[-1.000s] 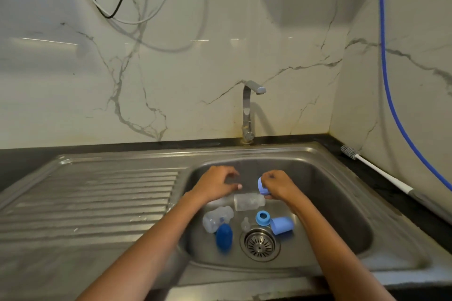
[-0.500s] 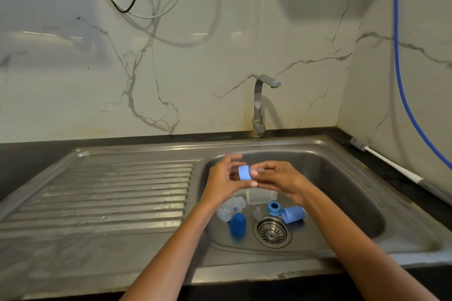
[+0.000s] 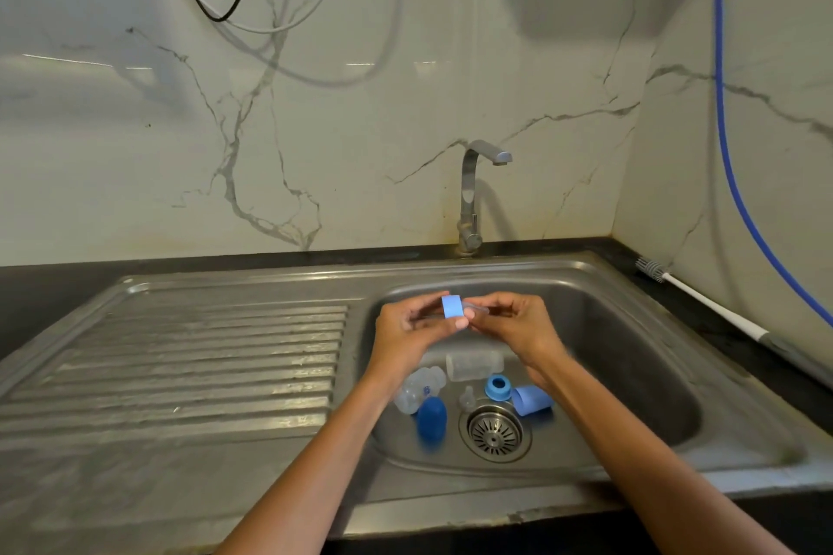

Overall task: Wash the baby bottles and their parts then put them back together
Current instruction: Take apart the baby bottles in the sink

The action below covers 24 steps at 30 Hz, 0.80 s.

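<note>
Left hand (image 3: 408, 329) and right hand (image 3: 511, 322) raised together over the sink (image 3: 676, 374), forearms converging from below. Light blue collar ring (image 3: 451, 306) pinched by left fingers, clear teat (image 3: 478, 309) by right. On the basin floor: two clear bottles (image 3: 474, 366), blue caps (image 3: 432, 417), drain (image 3: 495, 432). Right half of basin unobstructed.

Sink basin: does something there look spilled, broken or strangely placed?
Nothing looks damaged or spilled. Loose bottle parts lie on the sink floor: two clear bottles on their sides, a dark blue cap and a blue ring by the drain.
</note>
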Available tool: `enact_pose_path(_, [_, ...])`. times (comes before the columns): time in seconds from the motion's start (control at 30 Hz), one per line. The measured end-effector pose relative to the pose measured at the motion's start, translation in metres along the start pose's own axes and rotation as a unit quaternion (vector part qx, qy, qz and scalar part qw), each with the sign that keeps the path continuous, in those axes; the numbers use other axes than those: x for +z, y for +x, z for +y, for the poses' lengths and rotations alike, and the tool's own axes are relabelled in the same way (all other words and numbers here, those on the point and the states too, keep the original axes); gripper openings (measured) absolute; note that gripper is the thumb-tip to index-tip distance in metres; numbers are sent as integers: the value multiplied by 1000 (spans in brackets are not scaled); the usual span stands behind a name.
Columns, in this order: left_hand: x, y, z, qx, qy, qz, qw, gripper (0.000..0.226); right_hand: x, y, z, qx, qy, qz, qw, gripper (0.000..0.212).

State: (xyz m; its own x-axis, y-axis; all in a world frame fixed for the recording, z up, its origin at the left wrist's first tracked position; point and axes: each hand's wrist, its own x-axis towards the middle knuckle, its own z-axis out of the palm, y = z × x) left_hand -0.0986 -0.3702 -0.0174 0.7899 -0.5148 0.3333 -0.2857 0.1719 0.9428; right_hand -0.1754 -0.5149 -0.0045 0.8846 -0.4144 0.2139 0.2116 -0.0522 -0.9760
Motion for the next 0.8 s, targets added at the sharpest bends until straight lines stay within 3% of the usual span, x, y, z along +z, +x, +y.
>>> enact_pose_path(0.17, [-1, 1, -3, 1, 12, -29, 1000, 34, 11, -2, 11, 33, 26, 88, 995, 8])
enact_pose_path(0.37, [-9, 2, 3, -20, -29, -74, 997, 41, -2, -1, -3, -90, -114, -13, 989, 10])
enact_pose_path(0.47, [-8, 2, 3, -26, -50, -78, 995, 40, 7, -5, 0, -131, -137, 29, 981, 11])
enact_pose_path(0.57, [-9, 2, 3, -35, -68, -70, 995, 41, 16, -8, 4, -137, -115, 74, 981, 11])
enact_pose_path(0.7, [-15, 5, 4, -48, -78, -47, 995, 39, 6, -2, -3, -119, -115, -15, 986, 24])
enact_pose_path(0.8, [-16, 7, 4, -69, -91, -61, 992, 40, 5, -1, -4, -146, -148, -16, 978, 20])
